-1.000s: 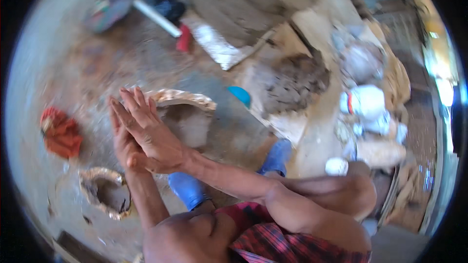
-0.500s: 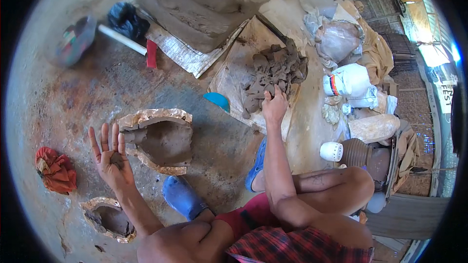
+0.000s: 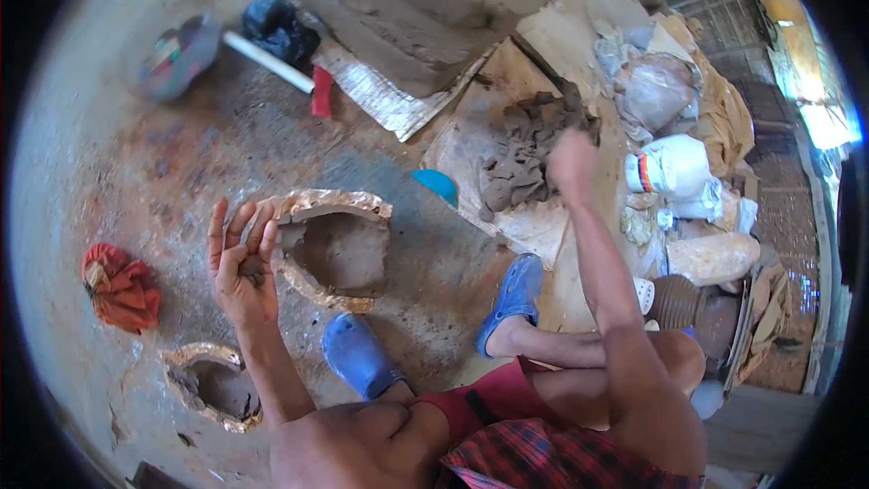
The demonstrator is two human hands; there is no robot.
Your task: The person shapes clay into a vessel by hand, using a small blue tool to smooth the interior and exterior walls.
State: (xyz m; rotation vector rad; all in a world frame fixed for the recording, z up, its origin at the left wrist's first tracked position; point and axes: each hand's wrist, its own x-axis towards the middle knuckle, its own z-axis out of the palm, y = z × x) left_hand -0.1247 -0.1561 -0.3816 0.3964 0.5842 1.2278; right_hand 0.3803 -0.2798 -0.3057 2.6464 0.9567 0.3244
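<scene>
My left hand (image 3: 237, 290) is raised palm up beside a large hollow mould (image 3: 378, 206). Its fingers curl around a small lump of grey clay (image 3: 254, 269). Grey clay lines the mould, whose rim is rough and tan. At the right edge of a heap of torn clay pieces (image 3: 518, 167) is my right hand (image 3: 573, 161), smeared by motion, so its fingers and anything in them cannot be made out. That heap lies on a pale sheet (image 3: 541, 228). A smaller clay-lined mould (image 3: 176, 367) rests on the floor near my left forearm.
A turquoise half-round piece (image 3: 438, 186) lies by the sheet. Beyond stands a big clay mass (image 3: 389, 18). At left is a crumpled red cloth (image 3: 120, 288); farther back, a white pipe (image 3: 269, 62) and black bag (image 3: 279, 29). Bags and a white sack (image 3: 679, 167) line the right.
My right hand has moved right across the clay heap, toward its edge. The fingers of my left hand, spread before, have curled in around the clay lump. The whole view has shifted slightly.
</scene>
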